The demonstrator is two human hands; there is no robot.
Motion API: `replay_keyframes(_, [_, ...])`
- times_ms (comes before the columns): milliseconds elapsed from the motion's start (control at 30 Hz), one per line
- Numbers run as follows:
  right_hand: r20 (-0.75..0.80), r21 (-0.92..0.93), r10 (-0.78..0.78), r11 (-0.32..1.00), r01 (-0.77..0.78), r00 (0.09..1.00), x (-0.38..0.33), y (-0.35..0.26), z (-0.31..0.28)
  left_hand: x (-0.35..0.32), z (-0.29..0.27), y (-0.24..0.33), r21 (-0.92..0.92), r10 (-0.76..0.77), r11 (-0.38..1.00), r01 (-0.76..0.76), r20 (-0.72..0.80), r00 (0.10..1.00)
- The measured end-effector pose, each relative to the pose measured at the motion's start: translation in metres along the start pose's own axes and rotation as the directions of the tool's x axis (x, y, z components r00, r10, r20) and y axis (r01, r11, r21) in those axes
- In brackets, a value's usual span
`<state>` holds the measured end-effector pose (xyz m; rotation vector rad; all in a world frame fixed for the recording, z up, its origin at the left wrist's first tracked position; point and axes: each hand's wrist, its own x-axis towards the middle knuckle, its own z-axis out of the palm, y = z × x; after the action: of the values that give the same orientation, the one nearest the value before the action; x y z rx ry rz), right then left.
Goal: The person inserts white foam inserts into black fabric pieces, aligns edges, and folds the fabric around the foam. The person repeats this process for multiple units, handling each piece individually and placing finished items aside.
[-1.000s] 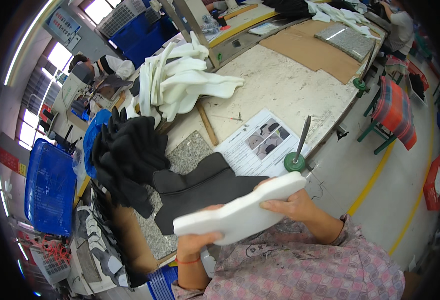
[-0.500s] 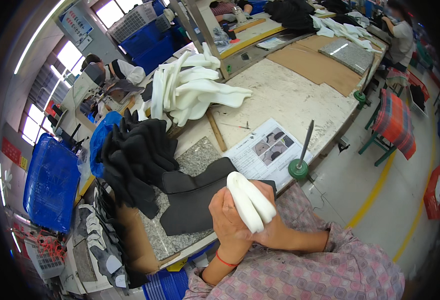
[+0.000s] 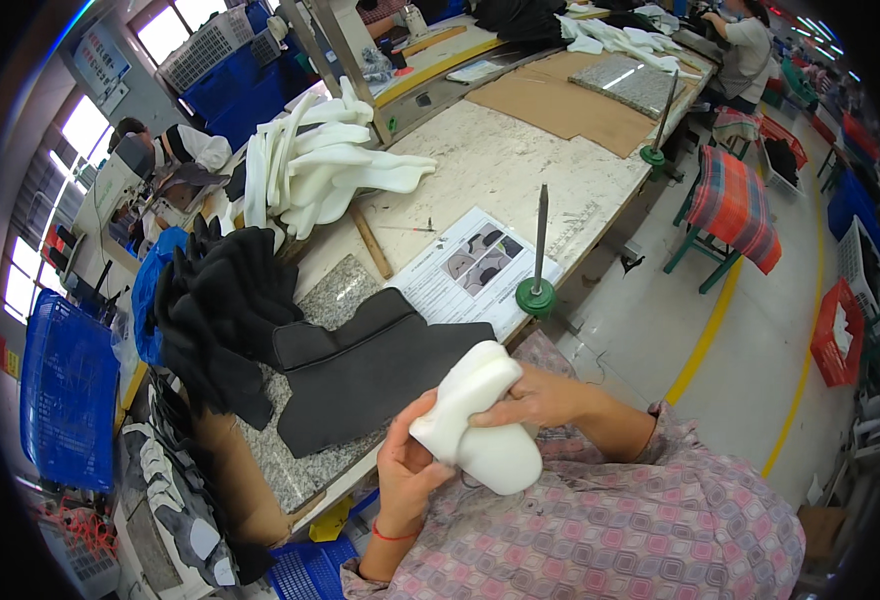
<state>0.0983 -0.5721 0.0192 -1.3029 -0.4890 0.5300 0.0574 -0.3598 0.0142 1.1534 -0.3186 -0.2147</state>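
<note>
Both hands hold a folded white foam piece (image 3: 495, 462) in front of my body, just off the table's near edge. My left hand (image 3: 407, 462) grips its left side, with the fingers curled behind it. From the right, my right hand (image 3: 532, 396) presses its thumb across the foam. Beside the hands, a flat dark grey padded fabric piece (image 3: 345, 395) with a seam lies on a speckled granite slab (image 3: 345, 290). A pile of black padded pieces (image 3: 225, 310) stands left of it. Farther back is a heap of white foam pieces (image 3: 325, 165).
A printed sheet with pictures (image 3: 470, 268) lies beside a green-based upright spike (image 3: 536, 292) at the table edge. A wooden stick (image 3: 370, 243) rests near the foam heap. On the right stands a stool with a plaid cover (image 3: 735, 210). Co-workers sit at far left and far right.
The foam, squeezed into a tight fold between clasped hands before, is now looser and spread wider. My hands have moved apart to its two sides. The view has shifted right.
</note>
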Motion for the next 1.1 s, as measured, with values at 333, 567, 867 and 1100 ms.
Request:
replay_keyframes(333, [-0.168, -0.251, -0.118, 0.965, 0.073, 0.979, -0.002, 0.007, 0.018, -0.012, -0.003, -0.022, -0.061, -0.063, 0.997, 0.049, -0.262, 0.963])
replay_keyframes(567, [-0.231, -0.053, 0.071, 0.995, -0.086, 0.97, 0.031, -0.002, 0.017, 0.012, -0.013, 0.005, 0.321, 0.075, 0.947, 0.006, -0.241, 0.968])
replay_keyframes(867, [-0.065, 0.117, 0.224, 0.97, -0.215, 0.972, 0.139, 0.011, -0.097, 0.175, -0.121, 0.057, 0.896, -0.214, -0.438, -0.073, -0.025, 0.976])
replay_keyframes(1100, [0.195, -0.031, 0.306, 0.951, -0.306, 0.932, 0.188, 0.012, -0.083, 0.118, -0.104, 0.107, 0.969, -0.308, -0.23, -0.085, 0.011, 0.951])
